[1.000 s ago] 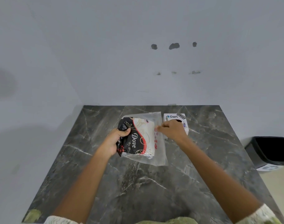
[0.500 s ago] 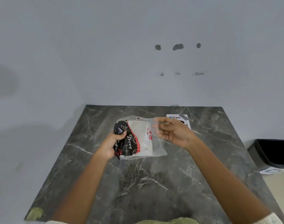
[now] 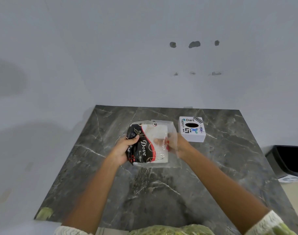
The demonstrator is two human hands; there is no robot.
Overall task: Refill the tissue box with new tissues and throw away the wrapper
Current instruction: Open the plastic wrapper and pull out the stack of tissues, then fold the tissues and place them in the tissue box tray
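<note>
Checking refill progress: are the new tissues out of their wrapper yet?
Not yet. The white tissues sit inside the wrapper, gripped by the left hand; right hand fingers reach into its clear end.

A dark marble table (image 3: 161, 192) stands against a grey wall (image 3: 127, 56). The wall has three dark holes (image 3: 194, 44) above the table's far edge.
</note>
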